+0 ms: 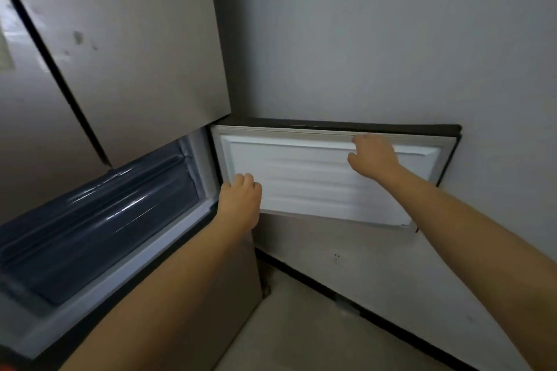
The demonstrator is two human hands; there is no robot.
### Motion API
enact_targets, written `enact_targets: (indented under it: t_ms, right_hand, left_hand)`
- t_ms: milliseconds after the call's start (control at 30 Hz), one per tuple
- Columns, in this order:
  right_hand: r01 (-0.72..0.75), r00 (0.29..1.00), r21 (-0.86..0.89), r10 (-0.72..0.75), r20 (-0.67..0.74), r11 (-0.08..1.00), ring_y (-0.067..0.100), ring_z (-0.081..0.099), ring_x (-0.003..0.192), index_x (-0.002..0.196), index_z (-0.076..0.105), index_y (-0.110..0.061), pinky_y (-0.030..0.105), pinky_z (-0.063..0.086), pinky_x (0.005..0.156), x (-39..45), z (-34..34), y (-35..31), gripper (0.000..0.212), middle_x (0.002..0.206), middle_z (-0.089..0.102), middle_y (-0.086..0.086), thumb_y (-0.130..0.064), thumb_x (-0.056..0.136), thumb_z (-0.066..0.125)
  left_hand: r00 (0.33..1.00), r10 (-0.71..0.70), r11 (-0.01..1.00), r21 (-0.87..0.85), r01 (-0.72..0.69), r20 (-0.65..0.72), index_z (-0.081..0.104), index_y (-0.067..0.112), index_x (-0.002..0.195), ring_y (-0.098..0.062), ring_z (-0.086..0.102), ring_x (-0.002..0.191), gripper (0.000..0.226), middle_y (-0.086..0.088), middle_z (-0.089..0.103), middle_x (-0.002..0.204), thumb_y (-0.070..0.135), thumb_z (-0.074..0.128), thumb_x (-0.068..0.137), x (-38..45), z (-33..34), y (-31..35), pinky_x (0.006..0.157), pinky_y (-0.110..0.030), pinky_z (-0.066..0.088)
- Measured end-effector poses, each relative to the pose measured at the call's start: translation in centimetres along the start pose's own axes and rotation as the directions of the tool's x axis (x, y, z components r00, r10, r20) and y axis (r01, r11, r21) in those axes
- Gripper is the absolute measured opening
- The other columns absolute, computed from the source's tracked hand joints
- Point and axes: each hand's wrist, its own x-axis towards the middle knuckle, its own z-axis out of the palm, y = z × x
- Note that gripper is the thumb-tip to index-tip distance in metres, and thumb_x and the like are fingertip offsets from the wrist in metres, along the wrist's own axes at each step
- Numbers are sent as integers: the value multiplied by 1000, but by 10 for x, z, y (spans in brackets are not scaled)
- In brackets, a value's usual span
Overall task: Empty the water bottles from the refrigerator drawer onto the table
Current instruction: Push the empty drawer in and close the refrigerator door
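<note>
In the head view, the fridge's lower door [328, 178] stood swung wide open against the wall [391, 39]. The left hand [239, 199] pressed on its white inner panel near the hinge side, fingers curled loosely and holding nothing. The right hand [373, 156] touched the door's upper edge, fingers hooked over the gasket. The dark drawer [99, 214] sat closed inside the compartment. No bottles showed, and no bench. By this look the task had barely begun: 0 bottles out, the drawer yet to be pulled.
</note>
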Motion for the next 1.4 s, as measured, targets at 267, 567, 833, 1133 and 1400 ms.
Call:
enact_targets:
  t_ms: [267,567,833,1133,1400]
  right_hand:
    - [-62,991,-118,75,111,991,24,18,144,146,26,-15,51,9,117,56,-5,152,52,156,23,6,-37,99,28]
    - [144,980,-129,-123,153,981,32,43,125,137,46,-17,38,40,98,39,-32,169,43,136,49,14,-32,100,29]
    - [322,892,76,-329,311,944,23,45,131,133,53,-18,26,34,106,-47,-62,131,46,142,51,4,-1,93,39]
    - [588,686,375,-687,239,717,22,50,124,124,61,-9,12,31,91,-149,-45,18,44,131,59,10,8,88,43]
    - [797,459,400,-884,84,452,16,30,142,133,50,-11,27,22,117,-195,-15,-126,45,150,39,5,2,91,41]
  left_hand:
    - [998,-45,970,-240,32,-49,41,10,134,-25,42,126,38,-9,43,138,21,39,97,73,-39,122,100,-33,40]
    - [991,-77,919,-394,26,-112,27,13,145,-25,37,133,46,-10,34,148,24,34,101,82,-54,193,102,-33,41]
    - [954,17,903,-405,-144,-301,62,2,112,-37,56,112,26,-20,56,124,15,54,91,3,-40,171,80,-39,51]
    - [927,-316,819,-551,159,-202,59,6,96,-16,49,79,33,-1,50,84,31,38,99,-152,-50,100,65,-27,35]
    - [776,-630,622,-621,477,-34,66,6,112,-26,63,103,35,-11,69,112,33,51,94,-266,-51,4,83,-33,48]
